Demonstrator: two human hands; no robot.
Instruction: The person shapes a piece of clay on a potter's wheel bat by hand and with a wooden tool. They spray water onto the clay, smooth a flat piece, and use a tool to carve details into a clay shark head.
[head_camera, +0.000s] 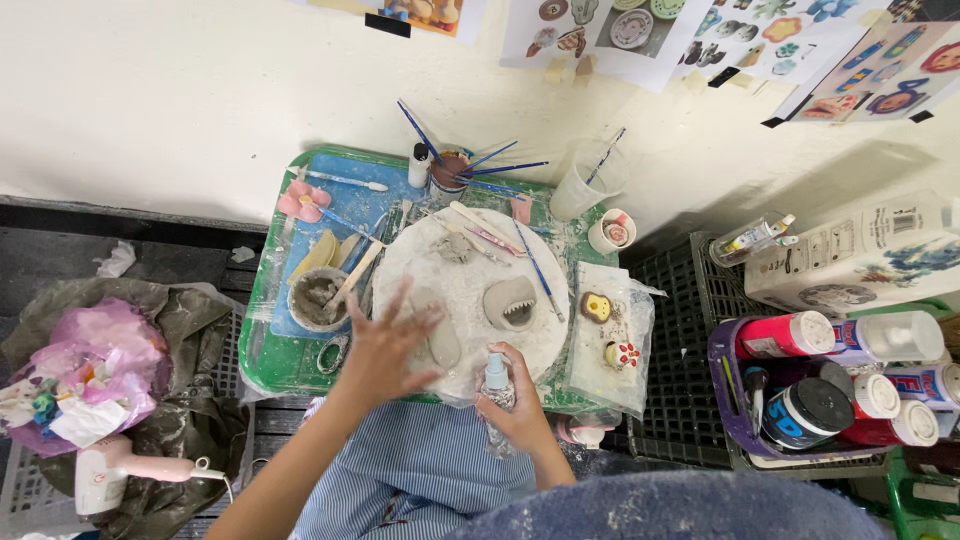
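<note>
A spray bottle (497, 385) is gripped in the right hand (515, 410) at the board's (470, 300) near edge, nozzle toward the clay slab (440, 340). The left hand (385, 345), fingers spread wide, is pressed flat on it, steadying it.

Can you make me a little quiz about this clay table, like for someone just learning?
1. True or false: the right hand holds a small spray bottle.
2. What does the left hand rest on? A) the hair dryer B) the round board with the flat clay piece C) the purple basket
3. Fill in: the grey clay shape with a toothy mouth lies to the ____ of the flat clay piece in the picture.

Key: 1 true. 2 B. 3 right.
</note>
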